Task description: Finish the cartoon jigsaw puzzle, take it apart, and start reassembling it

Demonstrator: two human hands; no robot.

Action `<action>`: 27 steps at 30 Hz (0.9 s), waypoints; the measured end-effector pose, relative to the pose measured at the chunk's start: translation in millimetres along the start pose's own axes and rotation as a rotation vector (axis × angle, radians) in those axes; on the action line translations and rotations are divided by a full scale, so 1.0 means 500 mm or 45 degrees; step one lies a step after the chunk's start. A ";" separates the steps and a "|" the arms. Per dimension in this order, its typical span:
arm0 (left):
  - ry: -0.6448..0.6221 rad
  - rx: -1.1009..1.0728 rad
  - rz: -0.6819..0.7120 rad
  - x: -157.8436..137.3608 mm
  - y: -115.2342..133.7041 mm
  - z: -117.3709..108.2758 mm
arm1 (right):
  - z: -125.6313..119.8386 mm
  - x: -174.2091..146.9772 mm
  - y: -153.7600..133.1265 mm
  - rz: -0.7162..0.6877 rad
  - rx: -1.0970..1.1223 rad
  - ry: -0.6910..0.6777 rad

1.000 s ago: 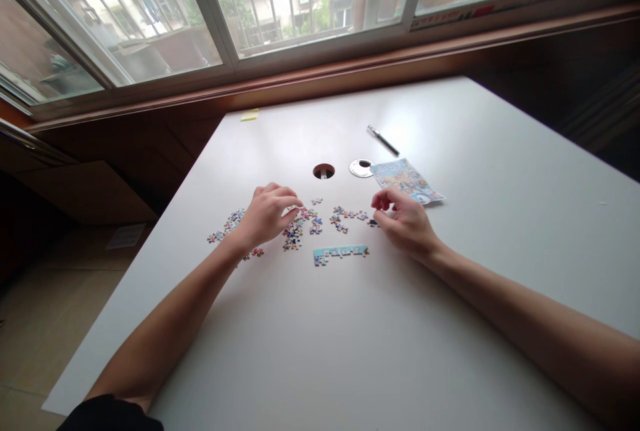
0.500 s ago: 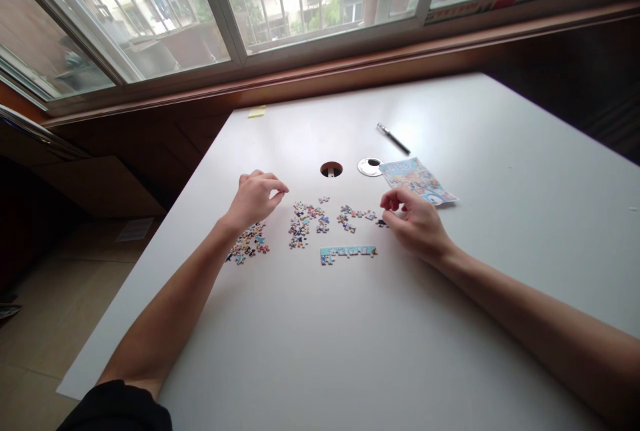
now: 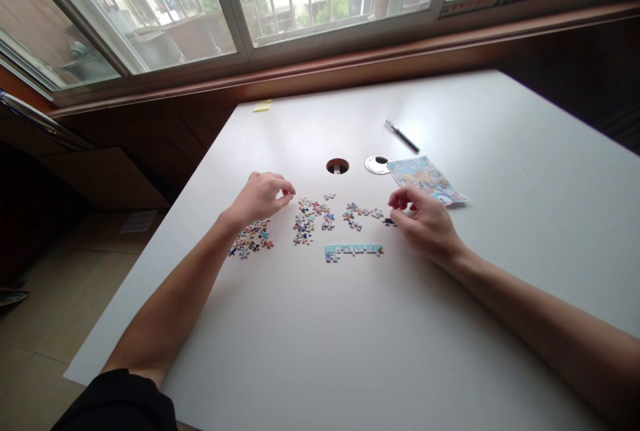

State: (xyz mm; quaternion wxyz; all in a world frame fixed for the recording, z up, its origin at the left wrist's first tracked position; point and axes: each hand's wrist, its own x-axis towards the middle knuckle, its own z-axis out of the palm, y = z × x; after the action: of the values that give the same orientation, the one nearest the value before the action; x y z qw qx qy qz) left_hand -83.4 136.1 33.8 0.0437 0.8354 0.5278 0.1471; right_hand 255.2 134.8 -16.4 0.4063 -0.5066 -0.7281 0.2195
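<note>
My left hand point(image 3: 263, 196) hovers over the table with thumb and forefinger pinched together; whatever is between them is too small to make out. Under and beside it lies a pile of loose jigsaw pieces point(image 3: 253, 237). My right hand point(image 3: 423, 221) has its fingers curled toward the thumb, and its grip is partly hidden. A dark jigsaw piece point(image 3: 389, 221) lies by its thumb. Between the hands are a second cluster of pieces point(image 3: 305, 221) and a smaller scattered group point(image 3: 354, 214). Nearer me sits a joined strip of puzzle point(image 3: 353, 250) with a light blue edge.
A colourful picture sheet point(image 3: 427, 177) lies beyond my right hand, with a dark pen point(image 3: 403, 136) behind it. The white table point(image 3: 310, 337) has a round cable hole point(image 3: 338, 166), a metal ring cover point(image 3: 377, 164) and a yellow sticky note point(image 3: 262, 106). A window runs along the back.
The view has shifted slightly, so everything sits a little further right. Both hands keep nearly the same pose and place over the table.
</note>
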 end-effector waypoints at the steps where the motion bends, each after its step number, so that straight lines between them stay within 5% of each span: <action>1: -0.002 -0.010 -0.002 0.000 0.001 -0.001 | 0.001 0.000 0.001 -0.003 0.002 0.002; 27: -0.099 -0.012 0.007 0.000 0.003 -0.003 | 0.008 0.000 0.005 0.002 0.041 0.024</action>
State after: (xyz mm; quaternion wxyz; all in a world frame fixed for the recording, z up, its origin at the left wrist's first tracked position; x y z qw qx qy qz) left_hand -82.9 135.3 35.6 0.0677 0.8416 0.5228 0.1171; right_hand 253.0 136.1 -20.5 0.4213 -0.5025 -0.7202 0.2268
